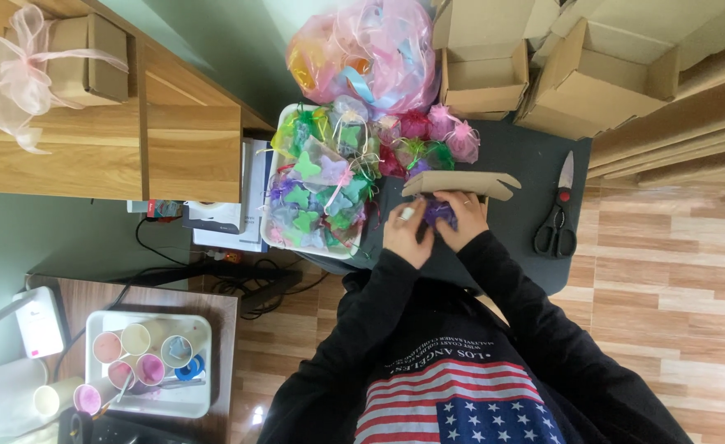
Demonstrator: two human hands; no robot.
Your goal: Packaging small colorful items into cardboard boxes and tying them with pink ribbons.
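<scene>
Both my hands work close together on a small purple mesh pouch at the near edge of a dark round table. My left hand pinches the pouch from the left, and my right hand grips it from the right. Just beyond my fingers lies a flat cardboard box, lid partly open. A white tray heaped with coloured mesh pouches sits to my left.
Black-handled scissors lie on the table's right side. Open cardboard boxes stack behind, next to a pink bag of pouches. A wooden shelf stands at left. A low table holds a tray of cups.
</scene>
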